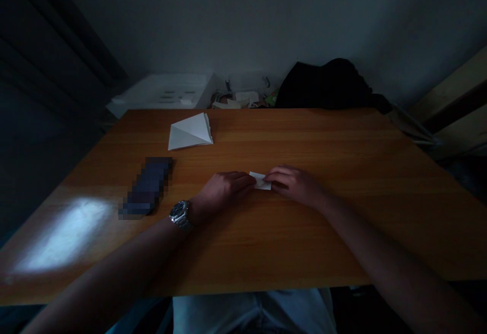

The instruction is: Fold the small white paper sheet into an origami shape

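A small piece of white paper (261, 182) lies on the wooden table between my two hands. My left hand (228, 188), with a metal wristwatch (181, 214) on its wrist, has its fingers together on the paper's left edge. From the other side, my right hand (294, 183) has its fingers bent and closed at the paper's right part. The fingertips cover both ends of the paper, so its full shape is hidden. Farther back on the left rests a larger folded white paper (190, 131) with diagonal creases.
A pixelated dark flat object (148, 187) lies on the left of the table (342, 146). Behind the far edge are a white container (163, 90), a clear bin (247, 83) with mixed items, and a black cloth-like heap (327, 85).
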A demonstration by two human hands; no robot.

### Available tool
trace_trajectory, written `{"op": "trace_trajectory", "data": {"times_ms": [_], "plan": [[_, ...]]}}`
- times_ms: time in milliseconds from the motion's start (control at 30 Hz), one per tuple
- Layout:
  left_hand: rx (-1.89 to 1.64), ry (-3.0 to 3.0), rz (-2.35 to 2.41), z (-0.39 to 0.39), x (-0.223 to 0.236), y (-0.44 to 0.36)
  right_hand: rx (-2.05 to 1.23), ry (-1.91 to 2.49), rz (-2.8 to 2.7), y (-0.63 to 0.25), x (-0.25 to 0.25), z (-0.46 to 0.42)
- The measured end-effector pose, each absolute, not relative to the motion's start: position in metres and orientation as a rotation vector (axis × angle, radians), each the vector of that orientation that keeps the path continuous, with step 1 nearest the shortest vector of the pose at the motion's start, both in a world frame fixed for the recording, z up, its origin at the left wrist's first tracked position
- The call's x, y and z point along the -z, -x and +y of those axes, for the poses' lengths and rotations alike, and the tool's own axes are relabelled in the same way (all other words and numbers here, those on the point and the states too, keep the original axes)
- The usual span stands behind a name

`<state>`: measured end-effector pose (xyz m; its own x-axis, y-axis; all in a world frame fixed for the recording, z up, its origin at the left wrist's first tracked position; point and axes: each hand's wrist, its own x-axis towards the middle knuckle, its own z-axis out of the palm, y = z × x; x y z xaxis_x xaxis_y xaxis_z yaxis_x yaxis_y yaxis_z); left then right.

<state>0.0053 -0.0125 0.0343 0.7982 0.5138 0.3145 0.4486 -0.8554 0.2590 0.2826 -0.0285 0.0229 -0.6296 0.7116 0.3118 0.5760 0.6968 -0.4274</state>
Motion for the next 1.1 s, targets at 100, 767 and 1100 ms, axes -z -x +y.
{"op": "trace_trajectory", "data": {"times_ms": [100, 767, 1100], "plan": [[-0.656, -2.753, 0.791, -0.015, -0.038, -0.007, -0.359, 0.982, -2.358, -0.280, -0.024, -0.029], [-0.507, -2.862, 0.734, -0.010, -0.031, -0.011, -0.531, 1.342, -1.979, -0.277, -0.011, -0.025], [-0.463, -2.828, 0.762, -0.010, -0.031, -0.010, -0.380, 1.257, -2.132, -0.286, -0.017, -0.022]]}}
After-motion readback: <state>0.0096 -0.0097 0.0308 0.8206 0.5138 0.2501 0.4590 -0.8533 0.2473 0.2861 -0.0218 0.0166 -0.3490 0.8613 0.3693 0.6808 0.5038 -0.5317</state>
